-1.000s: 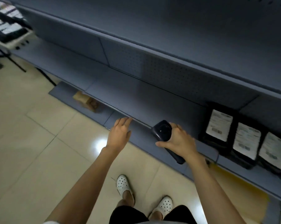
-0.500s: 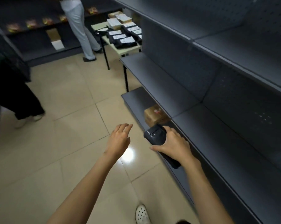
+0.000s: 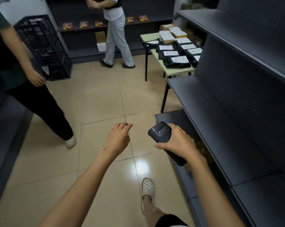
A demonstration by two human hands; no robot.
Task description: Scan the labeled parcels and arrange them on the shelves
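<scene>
Two bare forearms reach forward and down over a tiled floor (image 3: 92, 102). The left hand (image 3: 118, 139) hangs palm down with loosely bent fingers that hold nothing and touch nothing. The right hand (image 3: 179, 143) grips a black handheld scanner (image 3: 161, 134): the thumb lies along its near side, the fingers curl over its top, and its lens end points ahead and to the left (the handle end juts out below the wrist). The scanner is held above the floor, just beside the lowest board of the dark shelves (image 3: 236, 102) at the right.

The labeled parcels (image 3: 179, 51), black bags and brown boxes with white labels, lie in rows on a pale table (image 3: 179, 73) at the far end of the shelves, well apart from both hands. One white perforated shoe (image 3: 148, 188) shows below. A person in black trousers (image 3: 40, 105) stands at the left beside a black crate (image 3: 43, 46); another in pale trousers (image 3: 117, 40) stands at the far shelving.
</scene>
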